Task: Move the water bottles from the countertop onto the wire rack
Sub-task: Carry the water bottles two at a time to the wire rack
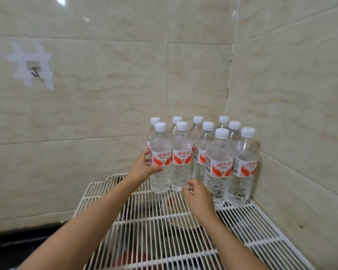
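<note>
White wire rack (144,240) carries ten water bottles (219,168) upright in its far right corner. The left hand (142,168) wraps its fingers round the leftmost near bottle (161,172). The right hand (197,197) hovers just beside the neighbouring bottle (180,168), at its base, fingers loosely curled and apart.

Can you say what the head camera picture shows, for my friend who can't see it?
Ten clear water bottles with white caps stand together on a white wire rack in a tiled corner. The person's left hand grips the front left bottle, and the right hand reaches low beside the next bottle.
</note>
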Tool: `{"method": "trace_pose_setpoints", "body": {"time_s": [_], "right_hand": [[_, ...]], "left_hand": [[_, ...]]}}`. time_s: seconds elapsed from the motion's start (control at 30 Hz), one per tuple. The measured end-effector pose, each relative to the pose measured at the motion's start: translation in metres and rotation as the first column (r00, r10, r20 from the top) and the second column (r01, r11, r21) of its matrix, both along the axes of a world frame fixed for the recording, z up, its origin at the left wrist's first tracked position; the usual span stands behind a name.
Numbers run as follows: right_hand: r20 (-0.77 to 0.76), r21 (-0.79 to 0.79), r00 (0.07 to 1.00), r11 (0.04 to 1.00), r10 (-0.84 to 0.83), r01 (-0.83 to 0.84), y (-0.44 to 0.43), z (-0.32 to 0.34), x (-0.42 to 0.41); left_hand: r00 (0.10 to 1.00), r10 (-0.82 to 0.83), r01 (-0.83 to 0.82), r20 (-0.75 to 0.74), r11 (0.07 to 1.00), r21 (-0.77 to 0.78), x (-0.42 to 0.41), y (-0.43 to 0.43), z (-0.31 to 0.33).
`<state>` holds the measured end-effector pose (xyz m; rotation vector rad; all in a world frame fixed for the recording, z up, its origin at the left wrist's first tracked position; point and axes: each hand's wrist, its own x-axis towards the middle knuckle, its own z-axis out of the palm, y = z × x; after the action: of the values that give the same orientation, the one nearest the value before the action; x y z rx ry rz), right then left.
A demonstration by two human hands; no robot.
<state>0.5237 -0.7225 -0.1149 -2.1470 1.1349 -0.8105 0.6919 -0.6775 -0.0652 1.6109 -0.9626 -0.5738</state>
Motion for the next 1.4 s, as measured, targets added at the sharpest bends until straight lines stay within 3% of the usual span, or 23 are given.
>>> {"method": "trace_pose_setpoints", "body": {"time_s": [0.13,0.23,0.4,0.57,0.8,0.93,1.07,1.4], "right_hand": [[-0.062,-0.099,0.996,0.993,0.056,-0.062,0.006,0.005,-0.001],[-0.148,-0.157,0.973,0.967,0.178,-0.2,0.015,0.004,0.005],[-0.379,-0.152,0.851,0.882,0.364,-0.446,0.029,-0.006,0.02],[-0.556,-0.15,0.7,0.774,0.449,-0.616,0.047,-0.018,0.032],[-0.581,-0.149,0.636,0.702,0.507,-0.696,0.093,-0.005,0.042],[-0.551,-0.2,0.61,0.619,0.57,-0.76,0.153,0.015,0.065],[-0.56,-0.254,0.528,0.474,0.638,-0.843,0.242,0.02,0.102],[-0.634,-0.107,0.265,0.257,0.726,-0.961,0.498,-0.038,0.188]], "left_hand": [[0.988,0.061,-0.083,0.14,0.984,0.159,0.005,0.026,-0.017],[0.977,0.068,-0.113,0.204,0.969,0.219,0.014,0.06,-0.034],[0.896,0.172,-0.298,0.409,0.916,0.267,0.027,0.14,-0.045],[0.833,0.379,-0.494,0.403,0.837,0.235,0.026,0.229,-0.061],[0.755,0.545,-0.642,0.366,0.727,0.243,0.026,0.325,-0.081],[0.725,0.602,-0.68,0.336,0.705,0.203,0.027,0.369,-0.082],[0.696,0.649,-0.71,0.308,0.684,0.165,0.028,0.44,-0.079],[0.408,0.854,-0.913,0.322,0.372,0.168,0.026,0.733,-0.086]]}}
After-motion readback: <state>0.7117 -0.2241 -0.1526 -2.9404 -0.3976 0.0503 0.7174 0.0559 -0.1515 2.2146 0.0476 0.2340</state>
